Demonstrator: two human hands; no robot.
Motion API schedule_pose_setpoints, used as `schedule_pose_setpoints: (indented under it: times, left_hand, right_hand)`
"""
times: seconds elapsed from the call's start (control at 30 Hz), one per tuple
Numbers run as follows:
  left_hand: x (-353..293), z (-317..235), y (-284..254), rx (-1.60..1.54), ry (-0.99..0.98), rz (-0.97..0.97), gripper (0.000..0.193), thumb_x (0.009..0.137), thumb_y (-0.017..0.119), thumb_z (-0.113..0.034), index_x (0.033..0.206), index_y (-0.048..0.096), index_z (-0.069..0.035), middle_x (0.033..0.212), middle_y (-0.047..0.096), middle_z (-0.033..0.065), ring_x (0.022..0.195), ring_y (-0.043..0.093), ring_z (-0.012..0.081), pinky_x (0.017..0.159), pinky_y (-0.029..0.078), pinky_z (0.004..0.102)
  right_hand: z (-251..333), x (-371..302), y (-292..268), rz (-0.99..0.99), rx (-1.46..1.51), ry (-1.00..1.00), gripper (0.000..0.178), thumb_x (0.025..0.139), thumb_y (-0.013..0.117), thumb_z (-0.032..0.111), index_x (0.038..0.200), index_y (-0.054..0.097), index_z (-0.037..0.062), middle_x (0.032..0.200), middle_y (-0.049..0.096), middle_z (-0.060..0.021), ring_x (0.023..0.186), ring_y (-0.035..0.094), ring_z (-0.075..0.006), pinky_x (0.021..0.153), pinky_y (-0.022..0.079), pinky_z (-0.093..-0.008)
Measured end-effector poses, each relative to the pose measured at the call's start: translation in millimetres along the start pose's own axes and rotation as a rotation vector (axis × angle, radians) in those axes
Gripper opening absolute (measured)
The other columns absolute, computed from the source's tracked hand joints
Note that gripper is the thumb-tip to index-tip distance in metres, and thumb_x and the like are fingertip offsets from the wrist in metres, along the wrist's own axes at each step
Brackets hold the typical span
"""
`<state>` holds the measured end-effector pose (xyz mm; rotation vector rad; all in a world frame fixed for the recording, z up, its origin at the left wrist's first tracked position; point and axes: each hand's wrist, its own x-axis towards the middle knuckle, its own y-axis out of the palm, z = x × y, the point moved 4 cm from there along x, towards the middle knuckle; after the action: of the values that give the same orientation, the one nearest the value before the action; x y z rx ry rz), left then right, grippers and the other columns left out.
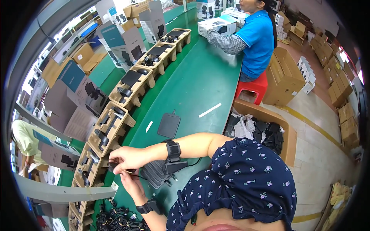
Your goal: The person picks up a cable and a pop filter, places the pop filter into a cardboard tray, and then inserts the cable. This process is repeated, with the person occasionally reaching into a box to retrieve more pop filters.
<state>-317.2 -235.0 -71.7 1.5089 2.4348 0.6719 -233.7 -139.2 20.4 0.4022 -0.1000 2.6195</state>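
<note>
My right hand (125, 158) reaches across the green bench with its fingers closed on a small dark part (112, 166), mostly hidden by the fingers. Just below it, my left hand (133, 188) has its fingertips raised against the right hand, pinching a thin black cable (141, 177). Both hands are at the edge of a row of tan moulded trays (101, 152). Under my right forearm lies a stack of black flat panels (156, 175). A single rounded black panel (169, 125) lies flat beyond the forearm.
Trays with black parts line the bench's left side, beside open printed boxes (79, 96). Coiled black cables (117, 219) lie at lower left, near a metal strut (65, 193). A carton of black pieces (285, 133) stands at right. A co-worker in blue (256, 38) handles a white box (217, 27).
</note>
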Motion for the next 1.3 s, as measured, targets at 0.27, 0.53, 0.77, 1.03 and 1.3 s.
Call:
schedule_pose_setpoints:
  times: [0.27, 0.53, 0.77, 1.03, 1.3]
  left_hand:
    - [-19, -16, 28, 0.064, -0.181, 0.106, 0.033, 0.097, 0.038, -0.034, 0.09, 0.051, -0.005, 0.058, 0.046, -0.001, 0.043, 0.036, 0.008, 0.04, 0.026, 0.0211]
    - [-25, 3, 6, 0.22, -0.337, 0.324, 0.033, 0.096, 0.042, -0.029, 0.096, 0.056, 0.001, 0.075, 0.057, 0.0033, 0.061, 0.053, 0.0114, 0.055, 0.042, 0.0239]
    - [-7, -26, -3, 0.149, -0.142, 0.045, 0.028, 0.095, 0.044, -0.022, 0.112, 0.05, 0.0, 0.105, 0.059, 0.0141, 0.083, 0.061, 0.0199, 0.072, 0.051, 0.0313]
    - [-5, 18, -63, 0.325, -0.039, -0.213, 0.013, 0.093, 0.046, -0.009, 0.101, 0.052, -0.002, 0.089, 0.061, 0.0076, 0.069, 0.057, 0.0109, 0.062, 0.047, 0.022]
    - [-5, 20, -71, 0.463, -0.06, -0.213, 0.012, 0.093, 0.045, -0.007, 0.099, 0.053, -0.001, 0.087, 0.061, 0.0062, 0.068, 0.055, 0.0089, 0.061, 0.046, 0.0209]
  right_hand:
    - [17, -26, 8, -0.075, -0.885, -0.517, 0.046, 0.075, 0.062, 0.018, 0.117, 0.048, 0.0051, 0.124, 0.045, -0.0144, 0.122, 0.038, -0.0278, 0.099, 0.032, -0.0512]
    - [10, -59, 11, 0.487, -1.129, -0.454, 0.059, 0.077, 0.06, 0.036, 0.125, 0.045, 0.0054, 0.082, 0.057, -0.0097, 0.086, 0.056, -0.0231, 0.071, 0.044, -0.0392]
    - [27, -5, -68, 0.099, -1.388, -0.288, 0.033, 0.079, 0.059, 0.034, 0.104, 0.058, 0.0125, 0.071, 0.059, -0.0085, 0.067, 0.06, -0.0267, 0.06, 0.048, -0.0373]
    - [20, 93, -187, -0.427, -1.712, -0.303, 0.026, 0.083, 0.056, 0.035, 0.091, 0.061, 0.0103, 0.07, 0.062, -0.0086, 0.069, 0.061, -0.0268, 0.059, 0.048, -0.0368]
    - [-29, 151, -182, -0.021, -2.054, -0.079, 0.01, 0.071, 0.059, 0.018, 0.067, 0.066, 0.0116, 0.063, 0.064, -0.0055, 0.061, 0.064, -0.0214, 0.052, 0.048, -0.034]
